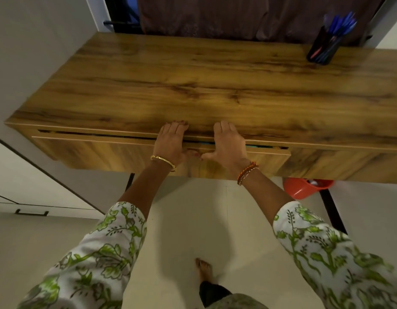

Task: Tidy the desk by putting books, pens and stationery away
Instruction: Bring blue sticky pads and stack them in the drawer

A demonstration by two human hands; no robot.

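Both hands, left (172,139) and right (229,141), are pressing flat, fingers straight, on the worktop's (193,81) near-shut drawer (104,150); pen holder (322,49) standing far right.

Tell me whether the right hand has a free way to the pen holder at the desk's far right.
Probably yes: bare desk top lies between the right hand and the pen holder, though it is a long stretch.

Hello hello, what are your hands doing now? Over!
Left hand and right hand flat on drawer front, fingers straight. Drawer open a crack. Pen holder stands far right. Nothing blocking.
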